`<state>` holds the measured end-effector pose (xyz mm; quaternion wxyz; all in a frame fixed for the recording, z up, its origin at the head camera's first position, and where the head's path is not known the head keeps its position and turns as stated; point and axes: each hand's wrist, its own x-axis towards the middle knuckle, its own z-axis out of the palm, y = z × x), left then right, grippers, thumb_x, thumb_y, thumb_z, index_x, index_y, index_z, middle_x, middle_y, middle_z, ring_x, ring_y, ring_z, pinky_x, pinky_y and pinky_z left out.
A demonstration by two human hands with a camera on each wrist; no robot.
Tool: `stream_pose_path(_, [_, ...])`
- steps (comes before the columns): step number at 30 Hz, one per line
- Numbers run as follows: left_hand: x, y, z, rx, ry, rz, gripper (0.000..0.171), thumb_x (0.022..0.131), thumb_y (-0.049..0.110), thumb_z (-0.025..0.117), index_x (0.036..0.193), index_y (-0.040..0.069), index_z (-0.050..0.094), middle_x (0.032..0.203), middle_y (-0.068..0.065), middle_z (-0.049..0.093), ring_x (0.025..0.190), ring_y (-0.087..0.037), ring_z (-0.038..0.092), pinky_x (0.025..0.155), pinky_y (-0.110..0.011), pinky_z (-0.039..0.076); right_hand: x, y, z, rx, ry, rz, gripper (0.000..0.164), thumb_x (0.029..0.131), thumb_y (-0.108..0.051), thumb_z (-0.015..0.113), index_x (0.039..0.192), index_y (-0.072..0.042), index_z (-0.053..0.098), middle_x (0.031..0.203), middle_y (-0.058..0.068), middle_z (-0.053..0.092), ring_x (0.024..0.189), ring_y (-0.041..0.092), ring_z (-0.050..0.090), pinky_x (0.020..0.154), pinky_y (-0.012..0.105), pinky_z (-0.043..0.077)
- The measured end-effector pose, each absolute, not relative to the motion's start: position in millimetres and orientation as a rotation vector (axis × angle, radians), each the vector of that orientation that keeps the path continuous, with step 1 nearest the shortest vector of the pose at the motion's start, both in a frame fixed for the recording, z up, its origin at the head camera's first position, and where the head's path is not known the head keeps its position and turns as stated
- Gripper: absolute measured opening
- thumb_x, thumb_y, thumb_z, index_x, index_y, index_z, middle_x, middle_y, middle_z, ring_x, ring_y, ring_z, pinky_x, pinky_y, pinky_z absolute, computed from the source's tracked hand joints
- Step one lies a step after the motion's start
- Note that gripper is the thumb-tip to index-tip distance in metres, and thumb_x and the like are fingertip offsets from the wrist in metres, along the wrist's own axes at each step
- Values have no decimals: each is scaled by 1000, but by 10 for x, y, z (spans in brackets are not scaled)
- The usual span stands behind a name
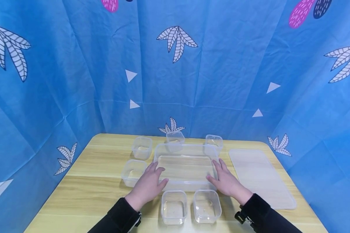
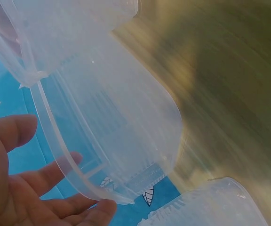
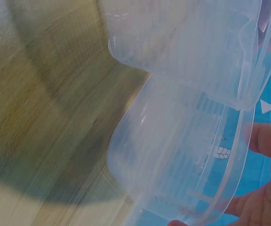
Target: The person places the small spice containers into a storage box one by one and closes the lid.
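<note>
A large clear plastic container (image 1: 189, 185) stands in the middle of the wooden table. My left hand (image 1: 148, 185) is over its left edge with the fingers spread, the fingertips right at the rim. Over the right edge, my right hand (image 1: 226, 181) mirrors it, thumb apart from the fingers. Part of one left finger (image 2: 72, 162) shows through the translucent wall in the left wrist view. In the right wrist view the right fingers (image 3: 262, 139) lie loosely along the rim. Two small square clear containers (image 1: 174, 208) sit between my forearms, just in front of the large one.
A flat translucent lid (image 1: 261, 179) lies on the table at the right. Another small container (image 1: 132, 170) stands beside my left hand. Three more, one of them at the back left (image 1: 142, 149), line the far side. A blue patterned curtain (image 1: 175, 84) surrounds the table (image 1: 84, 194).
</note>
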<state>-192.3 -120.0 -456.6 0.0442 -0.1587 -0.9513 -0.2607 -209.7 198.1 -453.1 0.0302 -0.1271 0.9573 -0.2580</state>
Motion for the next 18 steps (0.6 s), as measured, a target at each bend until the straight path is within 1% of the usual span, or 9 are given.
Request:
stream_pose_path(6, [-1937,-1205,-4583,-468,-2876,-778,43,97,28,66,128,-2,61,147,-35,40,137,-47,39,110,-57,36,-2114,1970,-4535,-359,2948,-817,76,101,-32,59,154,9,24,157,39,9,135,54,36,105,62,37])
stream_pose_path(11, [-1944,-1205,-4578,-464,-2859,-778,41,96,24,67,127,-2,61,145,-36,41,134,-48,41,108,-57,37,-2149,1975,-4553,-331,2944,-825,79,101,-30,59,153,12,18,155,41,11,135,55,35,107,62,35])
stream_pose_path(18, [-1965,-1191,-4578,-397,-2848,-807,46,96,20,68,133,-5,56,145,-38,39,131,-50,44,107,-58,39,-2210,1971,-4575,-247,2941,-862,85,100,-28,59,152,16,8,153,42,15,134,55,36,109,61,33])
